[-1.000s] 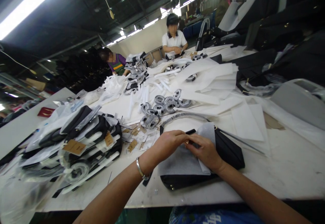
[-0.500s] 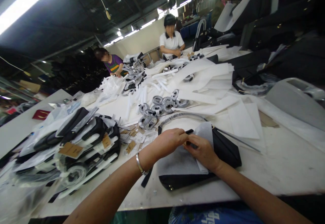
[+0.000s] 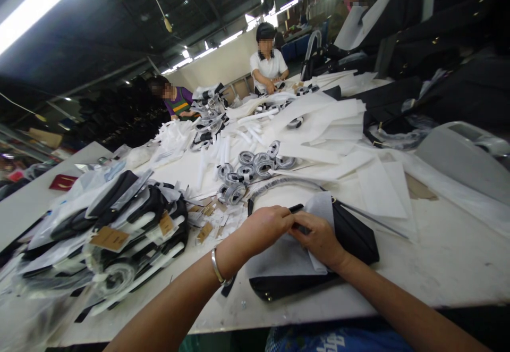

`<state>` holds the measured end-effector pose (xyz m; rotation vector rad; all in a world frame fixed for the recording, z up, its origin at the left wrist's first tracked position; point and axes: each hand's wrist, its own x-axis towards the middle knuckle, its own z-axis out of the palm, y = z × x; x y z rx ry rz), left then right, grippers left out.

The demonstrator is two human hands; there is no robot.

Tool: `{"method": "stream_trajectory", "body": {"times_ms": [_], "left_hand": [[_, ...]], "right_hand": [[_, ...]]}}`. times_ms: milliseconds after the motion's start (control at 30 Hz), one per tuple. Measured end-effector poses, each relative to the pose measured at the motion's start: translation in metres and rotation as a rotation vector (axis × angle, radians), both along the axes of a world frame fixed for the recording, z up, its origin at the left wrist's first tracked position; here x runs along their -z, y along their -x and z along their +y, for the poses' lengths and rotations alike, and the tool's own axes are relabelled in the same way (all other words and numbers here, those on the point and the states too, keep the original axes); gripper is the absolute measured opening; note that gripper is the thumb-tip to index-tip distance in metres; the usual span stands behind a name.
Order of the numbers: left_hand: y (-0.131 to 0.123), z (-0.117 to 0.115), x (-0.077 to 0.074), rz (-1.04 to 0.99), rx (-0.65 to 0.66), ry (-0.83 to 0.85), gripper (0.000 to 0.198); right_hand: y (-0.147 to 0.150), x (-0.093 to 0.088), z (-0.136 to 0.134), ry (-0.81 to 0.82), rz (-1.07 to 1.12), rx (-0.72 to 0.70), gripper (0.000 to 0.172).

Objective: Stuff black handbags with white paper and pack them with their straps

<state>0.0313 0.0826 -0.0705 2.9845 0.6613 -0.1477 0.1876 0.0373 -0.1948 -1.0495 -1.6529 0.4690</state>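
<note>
A black bag [image 3: 354, 237] lies flat on the white table [image 3: 446, 267] in front of me, partly covered by a grey-white wrapping sheet [image 3: 285, 256]. My left hand [image 3: 261, 229] and my right hand [image 3: 319, 237] meet over the bag's upper edge. Both are closed in a pinch round a thin black strap [image 3: 297, 208] where it joins the bag. A silver bangle [image 3: 217, 268] sits on my left wrist. What lies under the fingers is hidden.
A heap of wrapped black bags with brown tags [image 3: 115, 229] sits at the left. Rolled grey straps [image 3: 249, 171] and white sheets [image 3: 338, 123] cover the table beyond. Three people work at the far end. A grey bin [image 3: 466, 155] stands at the right.
My hands stay pinched at the same spot on the bag. The view has shifted slightly; the bag and sheet have hardly moved.
</note>
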Motion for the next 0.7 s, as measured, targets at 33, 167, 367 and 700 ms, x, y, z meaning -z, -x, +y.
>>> {"method": "stream_trajectory", "body": {"times_ms": [33,167,367,700], "left_hand": [[-0.002,-0.001,-0.001,0.021,0.004,-0.013,0.014],[-0.004,-0.001,-0.002,0.052,-0.003,-0.033,0.013],[0.002,0.002,0.013,-0.069,-0.126,-0.005,0.008],[0.015,-0.003,0.046,-0.480,-0.480,0.149,0.008]], "right_hand": [[0.000,0.000,0.000,-0.010,-0.001,0.000,0.009],[0.001,-0.001,0.000,-0.018,0.000,0.005,0.007],[0.000,0.001,-0.001,-0.012,0.015,0.013,0.011],[0.002,0.000,0.000,-0.022,0.063,0.023,0.030]]}}
